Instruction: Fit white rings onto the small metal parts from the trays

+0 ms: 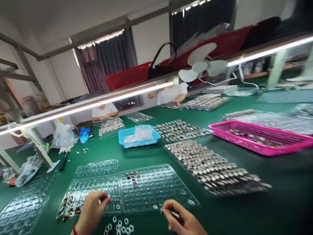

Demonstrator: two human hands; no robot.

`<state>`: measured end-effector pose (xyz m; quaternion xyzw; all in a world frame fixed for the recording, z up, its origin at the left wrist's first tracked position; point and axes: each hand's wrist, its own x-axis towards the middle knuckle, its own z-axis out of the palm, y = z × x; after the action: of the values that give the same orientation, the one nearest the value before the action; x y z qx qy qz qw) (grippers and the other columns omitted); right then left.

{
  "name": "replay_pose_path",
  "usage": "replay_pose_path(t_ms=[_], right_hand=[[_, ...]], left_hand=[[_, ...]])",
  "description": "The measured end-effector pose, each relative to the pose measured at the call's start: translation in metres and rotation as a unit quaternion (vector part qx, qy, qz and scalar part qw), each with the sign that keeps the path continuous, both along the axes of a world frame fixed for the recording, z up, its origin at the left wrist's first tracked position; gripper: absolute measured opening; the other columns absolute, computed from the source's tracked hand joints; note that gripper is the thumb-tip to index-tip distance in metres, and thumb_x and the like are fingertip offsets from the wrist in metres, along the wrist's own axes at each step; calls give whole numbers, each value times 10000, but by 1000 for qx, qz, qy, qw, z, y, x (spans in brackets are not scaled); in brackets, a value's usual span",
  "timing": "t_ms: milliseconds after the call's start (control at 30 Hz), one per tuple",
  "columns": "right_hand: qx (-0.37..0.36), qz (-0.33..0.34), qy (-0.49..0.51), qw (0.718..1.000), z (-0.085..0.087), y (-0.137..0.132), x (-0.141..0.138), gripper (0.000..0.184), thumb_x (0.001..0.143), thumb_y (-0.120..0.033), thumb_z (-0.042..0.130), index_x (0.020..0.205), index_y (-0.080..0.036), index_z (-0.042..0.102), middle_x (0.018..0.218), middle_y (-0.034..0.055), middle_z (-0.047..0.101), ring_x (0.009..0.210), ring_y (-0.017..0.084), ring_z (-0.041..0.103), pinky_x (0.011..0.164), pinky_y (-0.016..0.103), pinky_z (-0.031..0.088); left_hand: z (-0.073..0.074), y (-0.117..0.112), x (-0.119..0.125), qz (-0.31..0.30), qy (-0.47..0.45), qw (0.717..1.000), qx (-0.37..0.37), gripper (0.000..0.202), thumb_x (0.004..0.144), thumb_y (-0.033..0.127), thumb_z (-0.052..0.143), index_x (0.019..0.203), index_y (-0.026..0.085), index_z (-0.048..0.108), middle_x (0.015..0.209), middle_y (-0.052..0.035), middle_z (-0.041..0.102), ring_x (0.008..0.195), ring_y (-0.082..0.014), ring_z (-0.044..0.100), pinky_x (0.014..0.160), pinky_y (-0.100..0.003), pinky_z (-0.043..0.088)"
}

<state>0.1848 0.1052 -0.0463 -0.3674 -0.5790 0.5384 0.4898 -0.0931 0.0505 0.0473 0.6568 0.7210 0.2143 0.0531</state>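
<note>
My left hand (91, 209) is above the front of a clear plastic tray (97, 171), thumb and fingers pinched. A pale edge shows between them, too small to name. My right hand (183, 218) is closed around a small dark part (176, 215) with a pale, shiny edge, near the front corner of a second clear tray (156, 186). Several small dark parts (133, 179) sit in that second tray. Loose white hexagonal rings (119, 227) lie on the green table between my hands. Black and yellow parts (66, 209) fill the near left corner of the first tray.
Filled trays (210, 166) lie to the right, beside a pink basket (259, 148). A blue basket (137, 141) with a plastic bag stands beyond. A lit shelf bar (93, 106) and a fan (200, 67) hang above. Two people (105, 111) work across the table.
</note>
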Motion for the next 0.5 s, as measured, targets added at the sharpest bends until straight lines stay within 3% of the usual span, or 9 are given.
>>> replay_pose_path(t_ms=[133,300,400,500], right_hand=[[14,41,-9,999,5,1,7,334,855,-497,574,790,-170,542,650,-35,471,542,97,483,520,200,439],[2,40,-19,999,11,0,10,248,862,-405,555,787,-174,504,619,-51,412,531,86,392,500,204,343],[-9,40,-17,999,13,-1,12,212,851,-371,558,786,-177,504,630,-44,424,541,91,396,513,215,337],[-16,41,-9,999,13,-2,14,184,852,-343,551,788,-177,505,628,-44,418,538,91,383,504,218,319]], left_hand=[[13,67,10,-65,32,997,-27,167,929,290,581,891,155,672,920,-39,702,885,-198,658,842,-406,508],[5,147,36,-108,43,992,-53,238,930,324,597,1103,163,630,1117,-73,660,949,-212,653,831,-429,546],[-5,170,55,-113,34,991,-55,285,935,324,589,1186,189,600,1209,-85,625,978,-222,646,823,-421,558],[-14,177,70,-119,23,991,-55,298,931,325,594,1196,190,599,1236,-82,613,1015,-242,636,842,-433,553]])
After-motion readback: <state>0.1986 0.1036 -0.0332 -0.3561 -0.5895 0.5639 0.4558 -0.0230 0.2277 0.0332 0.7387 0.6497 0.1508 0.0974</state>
